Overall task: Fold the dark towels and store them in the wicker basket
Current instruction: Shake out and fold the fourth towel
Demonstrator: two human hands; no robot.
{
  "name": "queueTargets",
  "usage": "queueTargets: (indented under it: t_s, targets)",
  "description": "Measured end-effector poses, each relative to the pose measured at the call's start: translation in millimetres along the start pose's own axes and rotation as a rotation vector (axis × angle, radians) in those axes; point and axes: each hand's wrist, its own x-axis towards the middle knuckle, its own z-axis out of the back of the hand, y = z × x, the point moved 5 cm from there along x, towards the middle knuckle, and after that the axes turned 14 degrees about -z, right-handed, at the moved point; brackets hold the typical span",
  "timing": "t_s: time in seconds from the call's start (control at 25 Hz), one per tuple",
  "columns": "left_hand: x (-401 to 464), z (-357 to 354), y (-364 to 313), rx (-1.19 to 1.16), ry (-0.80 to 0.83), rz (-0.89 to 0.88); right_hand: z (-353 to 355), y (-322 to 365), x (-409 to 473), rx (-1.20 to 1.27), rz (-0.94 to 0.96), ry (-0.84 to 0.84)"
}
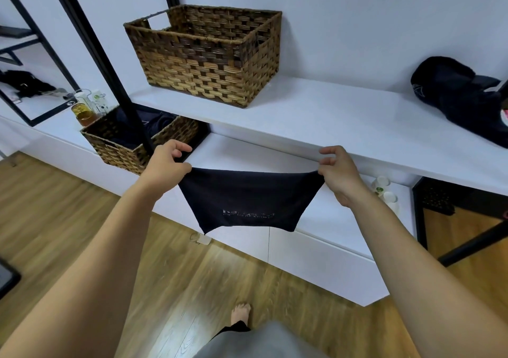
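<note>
A dark navy towel [247, 201] with faint lettering hangs stretched in the air between my two hands, in front of the white shelf. My left hand [167, 162] pinches its upper left corner and my right hand [339, 173] pinches its upper right corner. A large wicker basket [209, 63] stands on the upper white shelf [343, 121], above and behind the towel; nothing shows inside it from here. A second, smaller wicker basket [123, 143] sits on the lower surface at the left with dark cloth inside. A crumpled dark towel pile [461, 93] lies at the shelf's right end.
A black metal post [110, 69] runs diagonally in front of the smaller basket. Bottles [85, 107] stand behind that basket. White cups [384, 190] sit under the shelf at the right. A white low cabinet [316, 261] and wooden floor lie below; my foot [240, 312] is near it.
</note>
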Motion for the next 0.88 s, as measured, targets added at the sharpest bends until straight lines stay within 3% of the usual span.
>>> queueTargets:
  t_s: [0.2,0.36,0.48,0.6,0.72,0.88]
  targets:
    - [-1.9,-8.0,-13.2,0.205,0.172,-0.092,1.4,3.5,-2.0,0.030,0.072,0.055]
    - [-0.4,-18.3,-13.5,0.573,0.297,-0.163,4.0,10.8,-7.3,-0.050,0.171,0.072]
    - [3.6,-21.4,-19.1,0.692,0.197,-0.246,2.4,16.2,-15.0,-0.246,0.281,0.088]
    - [9.6,-16.3,-31.3,0.650,0.066,-0.304,0.7,16.6,-19.6,-0.540,0.427,0.063]
    - [19.2,-5.7,-65.7,0.638,-0.025,-0.370,5.5,17.7,-17.6,-0.928,0.611,-0.120]
    - [29.5,19.7,-130.2,0.783,-0.228,-0.556,55.1,63.3,-24.7,-0.904,0.711,-0.512]
